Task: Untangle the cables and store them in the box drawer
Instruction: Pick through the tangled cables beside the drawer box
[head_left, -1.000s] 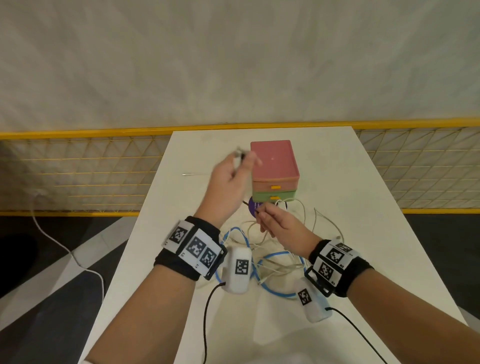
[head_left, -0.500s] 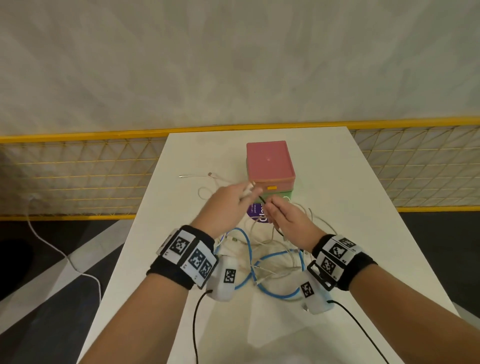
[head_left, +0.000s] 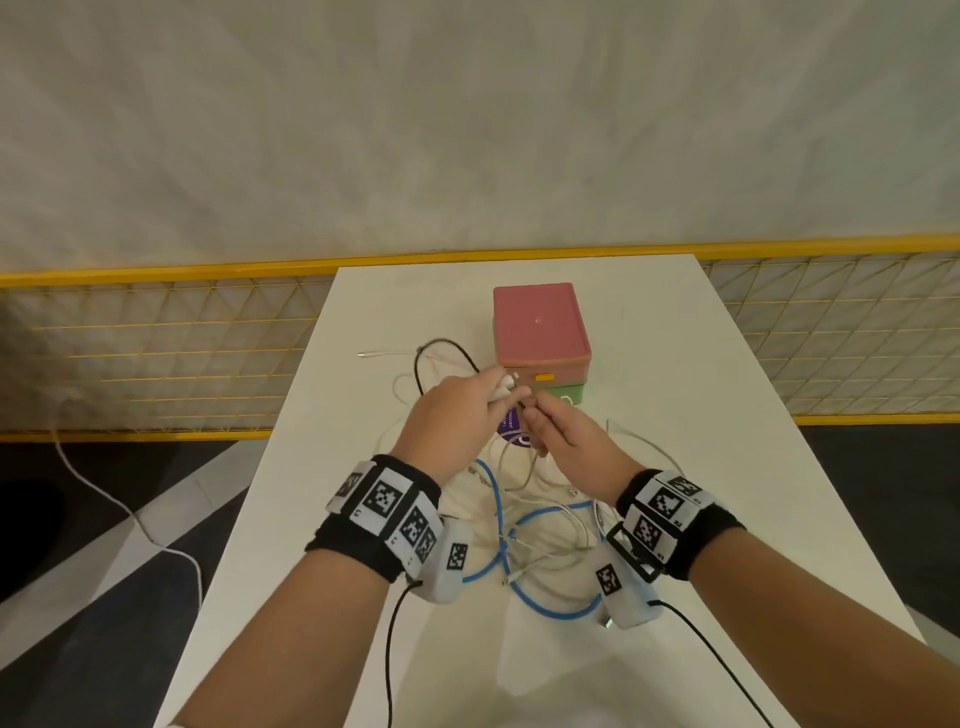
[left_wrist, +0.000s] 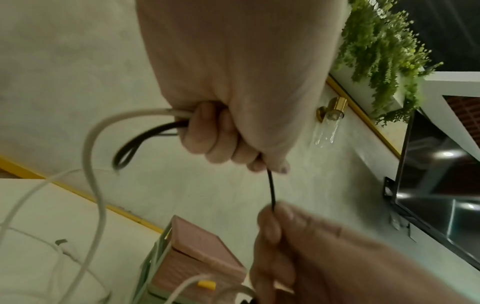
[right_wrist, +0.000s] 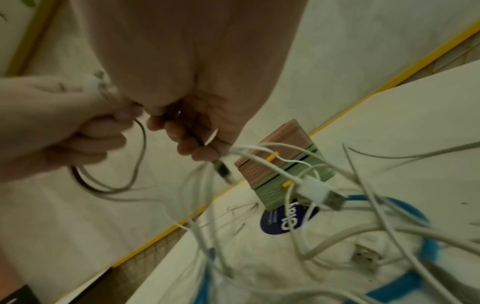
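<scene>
A small box of drawers (head_left: 540, 332), pink over green with yellow pulls, stands mid-table with both drawers closed. In front of it lies a tangle of white cables (head_left: 545, 525) and a blue cable (head_left: 524, 582). My left hand (head_left: 457, 421) is fisted around a white cable (left_wrist: 93, 156) and a black cable (left_wrist: 130, 148), held up just before the box. My right hand (head_left: 566, 441) pinches the same black cable (left_wrist: 271, 189) a short way from the left fist. A black loop (head_left: 441, 353) arcs left of the box.
The white table (head_left: 675, 364) is narrow, with its far edge against a yellow-framed mesh fence (head_left: 156, 353). A purple round sticker (right_wrist: 283, 222) lies on the table before the box. A loose white plug end (head_left: 366, 354) lies at the far left.
My left hand came down from above the box top to just in front of it. The hands have closed together, and a black loop now shows left of the box.
</scene>
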